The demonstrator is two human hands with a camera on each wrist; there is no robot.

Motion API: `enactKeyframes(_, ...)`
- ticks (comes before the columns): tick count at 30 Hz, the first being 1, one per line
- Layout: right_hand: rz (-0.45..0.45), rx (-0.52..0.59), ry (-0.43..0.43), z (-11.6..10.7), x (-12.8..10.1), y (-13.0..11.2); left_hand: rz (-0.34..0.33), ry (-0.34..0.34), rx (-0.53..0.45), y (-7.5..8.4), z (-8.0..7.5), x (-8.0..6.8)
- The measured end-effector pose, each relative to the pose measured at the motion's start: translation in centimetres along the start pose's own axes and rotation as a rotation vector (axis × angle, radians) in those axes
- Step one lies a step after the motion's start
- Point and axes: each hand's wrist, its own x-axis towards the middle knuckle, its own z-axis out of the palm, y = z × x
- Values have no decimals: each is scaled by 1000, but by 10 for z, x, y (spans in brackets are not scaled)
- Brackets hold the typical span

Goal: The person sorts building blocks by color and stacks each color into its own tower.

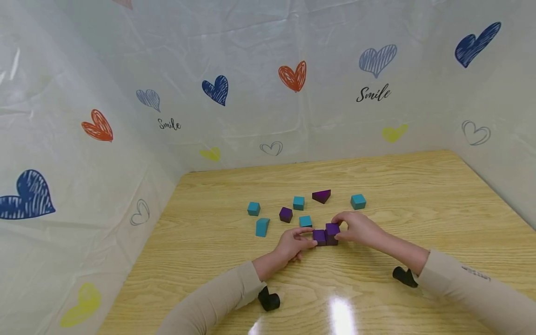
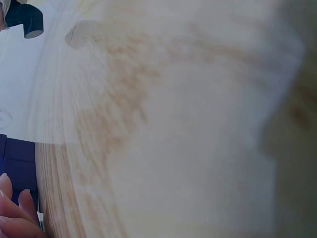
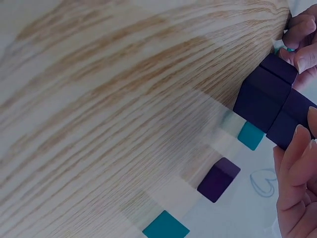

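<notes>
Two dark purple cubes stand stacked near the middle of the table, with another purple cube (image 1: 319, 237) directly to their left. My left hand (image 1: 291, 244) pinches that left cube between thumb and index finger. My right hand (image 1: 359, 228) grips the upper cube (image 1: 332, 229) of the stack. In the right wrist view, this upper cube (image 3: 292, 119) sits against the lower cube (image 3: 261, 99), with the right fingers (image 3: 294, 183) on it. Dark blocks (image 2: 20, 166) and several fingers (image 2: 20, 213) show at the left edge of the left wrist view.
Behind the hands lie teal cubes (image 1: 305, 221) (image 1: 298, 203) (image 1: 253, 208), a slanted teal block (image 1: 262, 227), a loose purple cube (image 1: 286, 214) and a purple triangular block (image 1: 321, 196). Another teal cube (image 1: 358, 201) lies beyond the right hand. A heart-printed sheet (image 1: 251, 116) encloses the wooden table (image 1: 201, 260).
</notes>
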Motion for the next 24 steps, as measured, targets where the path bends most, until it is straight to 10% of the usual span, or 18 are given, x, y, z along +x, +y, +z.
enactKeyframes(24, 4, 6, 0, 0, -1, -2, -5, -7, 9, 2, 0, -1)
